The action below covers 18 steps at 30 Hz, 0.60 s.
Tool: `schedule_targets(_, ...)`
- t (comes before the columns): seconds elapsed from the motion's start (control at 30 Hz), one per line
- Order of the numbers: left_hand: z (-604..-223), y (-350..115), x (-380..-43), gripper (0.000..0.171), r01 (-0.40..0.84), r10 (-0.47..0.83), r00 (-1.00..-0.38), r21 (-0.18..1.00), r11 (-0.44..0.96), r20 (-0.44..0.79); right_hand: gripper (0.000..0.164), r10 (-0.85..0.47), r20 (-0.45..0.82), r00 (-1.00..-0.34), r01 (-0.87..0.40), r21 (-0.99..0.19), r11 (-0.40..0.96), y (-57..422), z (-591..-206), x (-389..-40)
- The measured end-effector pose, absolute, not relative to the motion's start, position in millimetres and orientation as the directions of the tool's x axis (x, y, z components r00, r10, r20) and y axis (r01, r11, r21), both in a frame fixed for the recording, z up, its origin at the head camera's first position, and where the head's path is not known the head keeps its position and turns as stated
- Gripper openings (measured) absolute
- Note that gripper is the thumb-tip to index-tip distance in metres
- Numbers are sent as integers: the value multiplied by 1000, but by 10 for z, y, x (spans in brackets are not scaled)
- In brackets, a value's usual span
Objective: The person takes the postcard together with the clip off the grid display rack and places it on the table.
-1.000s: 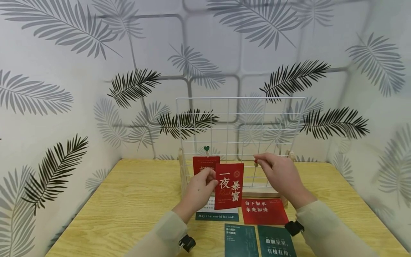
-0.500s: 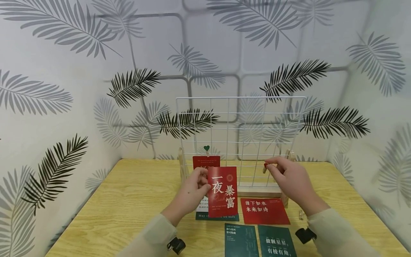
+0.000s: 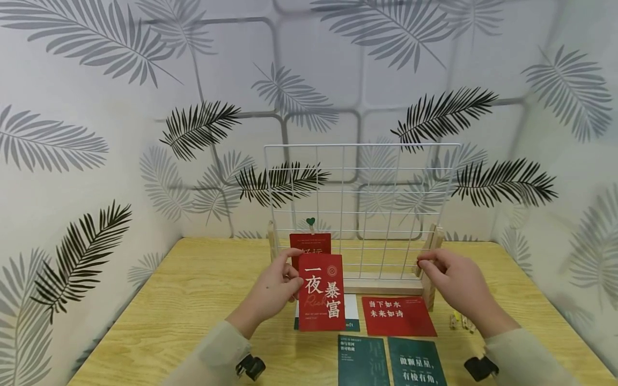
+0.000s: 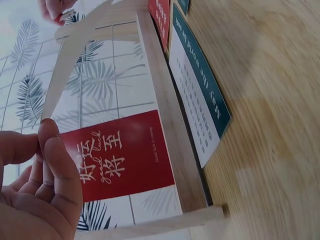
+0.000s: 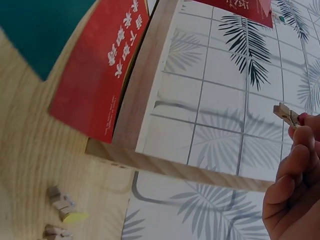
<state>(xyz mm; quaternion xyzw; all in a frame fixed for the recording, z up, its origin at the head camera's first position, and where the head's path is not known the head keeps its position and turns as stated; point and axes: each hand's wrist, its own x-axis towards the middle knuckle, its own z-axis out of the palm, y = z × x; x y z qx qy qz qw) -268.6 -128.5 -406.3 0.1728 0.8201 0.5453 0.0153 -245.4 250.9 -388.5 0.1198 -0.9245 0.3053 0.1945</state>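
My left hand (image 3: 271,289) pinches the left edge of a red card (image 3: 321,292) with white Chinese characters, held upright before the white wire grid (image 3: 369,203). In the left wrist view this card shows its pale back, almost edge-on. A small wooden clothespin (image 5: 285,114) with a red ornament is pinched between the thumb and fingers of my right hand (image 3: 456,284), near the grid's right wooden foot (image 3: 429,268). Behind the held card, another red card (image 4: 122,155) hangs on the grid from a clip with a green heart (image 3: 310,221).
On the table (image 3: 203,289) lie a red card (image 3: 399,316), two dark green cards (image 3: 363,362) and a white-and-green card (image 4: 195,80), partly covered in the head view. Several small clothespins (image 3: 462,321) lie by my right wrist. A wooden base bar (image 4: 165,110) carries the grid.
My left hand has moved left and slightly down with the red card. My right hand has moved right and down with the clothespin, uncovering the loose clothespins on the table.
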Motion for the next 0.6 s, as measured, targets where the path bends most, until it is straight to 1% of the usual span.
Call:
schedule_targets(0.2,-4067,-1409,-2688,36,227,277,-951,913,339,134,25,-79,338,-938,-265,-550,792,2666,-3966,-2428)
schedule_targets(0.33,-4091,-1493,-2695,32,192,268,-958,918,346,99,25,-70,281,-957,-224,-568,792,2762,-4019,-2401)
schedule_targets(0.43,-4127,-1556,-2690,27,188,289,-954,914,358,83,26,-72,228,-971,-195,-579,792,2836,-4063,-2381)
schedule_targets(0.6,-4174,-1644,-2669,15,199,344,-937,898,392,57,26,-78,169,-983,-164,-590,791,2947,-4123,-2364)
